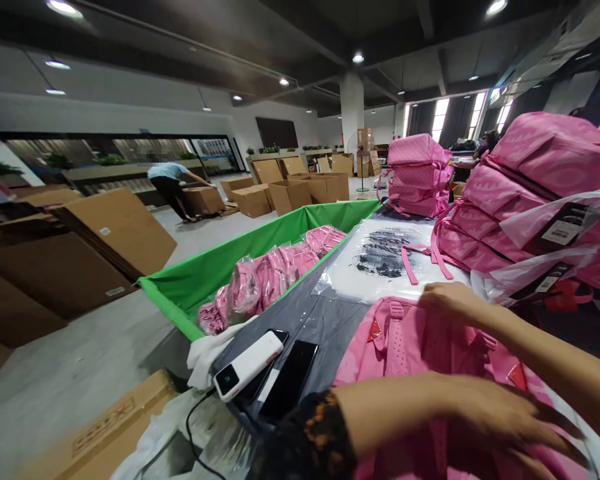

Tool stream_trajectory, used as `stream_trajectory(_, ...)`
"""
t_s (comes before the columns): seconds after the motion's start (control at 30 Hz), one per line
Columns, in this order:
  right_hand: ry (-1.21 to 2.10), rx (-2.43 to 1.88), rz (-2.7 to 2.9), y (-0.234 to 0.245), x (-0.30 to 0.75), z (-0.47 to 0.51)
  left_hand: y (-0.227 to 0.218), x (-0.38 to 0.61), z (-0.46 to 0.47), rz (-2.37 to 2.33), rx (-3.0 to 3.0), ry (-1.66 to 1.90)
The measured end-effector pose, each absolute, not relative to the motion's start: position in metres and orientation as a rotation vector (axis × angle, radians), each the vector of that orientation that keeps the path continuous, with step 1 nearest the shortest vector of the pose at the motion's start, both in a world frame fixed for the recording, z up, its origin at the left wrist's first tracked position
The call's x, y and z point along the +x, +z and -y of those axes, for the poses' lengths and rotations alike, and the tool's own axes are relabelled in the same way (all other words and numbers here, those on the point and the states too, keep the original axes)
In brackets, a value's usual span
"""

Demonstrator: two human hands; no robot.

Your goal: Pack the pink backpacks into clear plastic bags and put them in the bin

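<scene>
A pink backpack lies at the near edge of the table, its shoulder straps facing up. My right hand reaches in from the right, its fingers bent over the top edge of this backpack and partly hidden. Across the lower part of the backpack stretches my left hand, in a black lace sleeve, with spread fingers slightly smeared by motion. Just beyond the backpack is a clear plastic bag with black print, flat on the table.
Stacked pink backpacks with tags stand at right, another stack farther back. A green-lined bin at left holds several bagged pink items. A white power bank and black phone lie nearby. A person bends over cartons.
</scene>
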State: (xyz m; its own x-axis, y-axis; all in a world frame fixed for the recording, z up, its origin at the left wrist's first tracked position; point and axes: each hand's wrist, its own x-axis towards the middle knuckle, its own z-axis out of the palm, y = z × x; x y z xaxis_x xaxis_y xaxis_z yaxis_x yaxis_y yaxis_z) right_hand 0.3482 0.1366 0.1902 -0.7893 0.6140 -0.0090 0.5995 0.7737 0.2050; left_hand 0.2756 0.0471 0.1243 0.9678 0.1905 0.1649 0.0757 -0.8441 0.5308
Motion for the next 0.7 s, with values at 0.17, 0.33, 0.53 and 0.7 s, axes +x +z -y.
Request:
stream_trajectory(0.17,0.299,1.66,-3.08,0.129,0.449,-0.08,0.139,0.154,-0.078,-1.184,2.508,0.897)
stream_trajectory(0.33,0.759,1.887,-3.255,0.064,0.435,-0.033,0.102,0.132,-0.079,-1.232,2.556,1.024)
stream_trajectory(0.53,0.815,1.704,-3.27,0.036,0.43,0.02,0.061,0.119,-0.034,-1.183,2.64,1.088)
stream_trajectory(0.7,0.172,1.876,-2.9,0.053,0.43,-0.009,0.065,0.126,-0.049,-1.346,2.714,0.469)
